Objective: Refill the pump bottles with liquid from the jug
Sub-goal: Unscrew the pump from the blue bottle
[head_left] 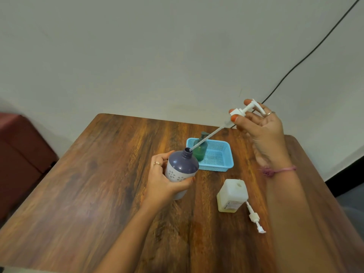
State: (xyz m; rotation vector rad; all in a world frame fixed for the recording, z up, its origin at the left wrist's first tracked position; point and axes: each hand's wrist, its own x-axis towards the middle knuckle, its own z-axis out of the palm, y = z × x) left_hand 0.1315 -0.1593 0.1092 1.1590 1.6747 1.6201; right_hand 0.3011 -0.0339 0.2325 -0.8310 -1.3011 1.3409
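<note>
1. A wooden table (82, 194) with a dark grained top is seen from above, set against a pale wall (137, 46); a black cable (307, 56) runs slantwise down the wall at the far right.
2. A dark red seat (21, 154) is partly seen beyond the left edge of the table.
3. A blue mesh basket (218, 156) is placed on the far middle of the table, and a green bottle (200, 152) with a dark pump top is stood upright in its left part.
4. A purple and white bottle (180, 170), patterned with small flowers, is held tilted just near of the basket; its neck is uncapped and open.
5. The bottle is gripped by the left hand (164, 178), whose fingers (157, 160) are curled round its lower body, a ring being worn on one of them.
6. A white square bottle (232, 196) with a little yellowish liquid at its bottom is stood uncapped on the right of the table, well apart from the basket.
7. The right hand (264, 131) is raised at the far right, a pink thread being tied at the wrist.
8. A white pump (242, 112) is pinched at its collar between the thumb and fingers (234, 117) of that hand; its long tube reaches down and left, with the tip at the mouth of the purple bottle.
9. A second white pump (254, 216) is laid flat on the table, just right of the square bottle.
</note>
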